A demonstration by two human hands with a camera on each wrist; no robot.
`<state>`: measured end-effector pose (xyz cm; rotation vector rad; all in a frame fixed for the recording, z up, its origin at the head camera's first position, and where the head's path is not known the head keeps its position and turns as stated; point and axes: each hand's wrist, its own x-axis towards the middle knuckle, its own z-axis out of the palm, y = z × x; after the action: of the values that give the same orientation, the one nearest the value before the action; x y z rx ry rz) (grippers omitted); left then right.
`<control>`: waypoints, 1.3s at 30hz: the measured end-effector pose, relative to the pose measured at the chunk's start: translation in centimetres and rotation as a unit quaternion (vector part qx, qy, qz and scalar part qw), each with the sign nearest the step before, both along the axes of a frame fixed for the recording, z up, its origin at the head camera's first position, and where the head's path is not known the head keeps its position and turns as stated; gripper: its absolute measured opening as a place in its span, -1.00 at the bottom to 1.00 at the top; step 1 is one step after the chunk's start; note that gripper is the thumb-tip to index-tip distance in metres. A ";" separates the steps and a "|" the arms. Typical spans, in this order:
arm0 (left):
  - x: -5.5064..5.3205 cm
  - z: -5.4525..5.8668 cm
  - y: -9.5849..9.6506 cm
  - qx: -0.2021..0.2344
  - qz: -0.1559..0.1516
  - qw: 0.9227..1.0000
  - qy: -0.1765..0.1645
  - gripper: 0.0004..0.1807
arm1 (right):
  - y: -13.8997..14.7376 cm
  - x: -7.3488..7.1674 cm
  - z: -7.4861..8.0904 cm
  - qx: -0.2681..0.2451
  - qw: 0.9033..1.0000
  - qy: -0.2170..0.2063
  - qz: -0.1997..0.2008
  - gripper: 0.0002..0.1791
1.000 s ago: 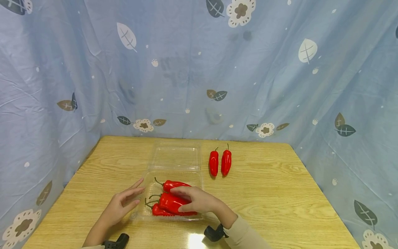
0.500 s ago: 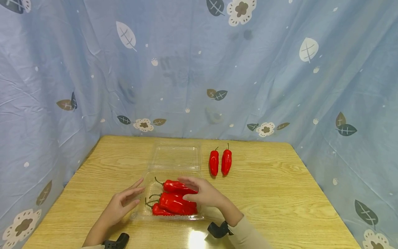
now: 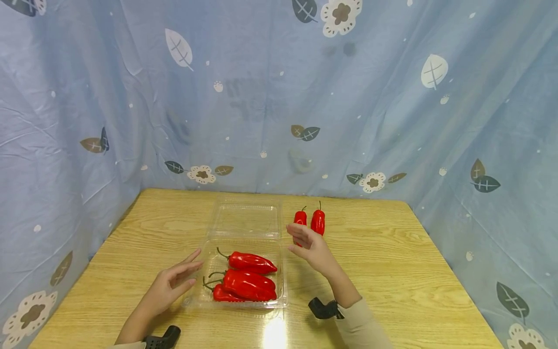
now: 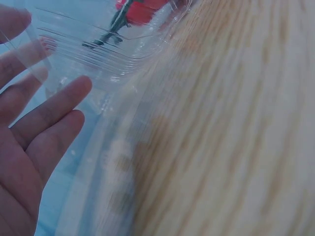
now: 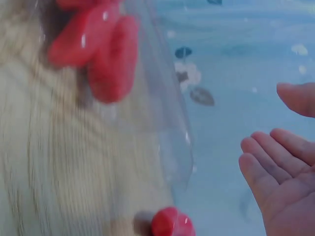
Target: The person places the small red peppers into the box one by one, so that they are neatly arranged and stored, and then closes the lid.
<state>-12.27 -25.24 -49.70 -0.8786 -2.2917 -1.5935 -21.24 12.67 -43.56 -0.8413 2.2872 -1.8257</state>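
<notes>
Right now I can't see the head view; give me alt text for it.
An empty right hand partly hides two red peppers on a wooden table, right of an open clear container holding more red peppers. The left hand, also empty, is at the container's left side. A blue patterned curtain hangs behind.

an open clear plastic box (image 3: 282,271) lies on the table (image 3: 392,266), its lid (image 3: 246,220) folded back. inside, glossy red peppers (image 3: 249,284) lie crosswise, stems (image 3: 226,257) left, some touching. two more red peppers (image 3: 318,222) lie to its right, partly hidden, stems pointing away.
</notes>
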 end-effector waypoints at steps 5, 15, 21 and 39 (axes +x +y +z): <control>0.0 -0.1 -0.1 -0.009 0.005 1.000 -0.014 -0.57 | 1.5 -0.8 -0.6 -0.018 0.997 -0.024 -0.075 -0.41; 0.0 -0.3 -0.2 -0.012 0.004 1.000 -0.019 -0.58 | 4.0 -2.8 -2.6 -0.005 0.977 -0.067 -0.200 -0.36; 0.0 -0.2 -0.2 -0.011 0.001 1.000 -0.024 -0.57 | 4.8 -3.8 -3.1 0.007 0.970 -0.076 -0.232 -0.34; 0.0 -0.1 -0.2 -0.006 -0.004 1.000 -0.024 -0.56 | 5.1 -6.6 -4.7 0.022 0.956 -0.145 -0.255 -0.23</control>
<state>-12.28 -25.41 -49.85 -0.8629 -2.3355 -1.6225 -27.80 17.73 -48.22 0.0501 2.4797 -1.9020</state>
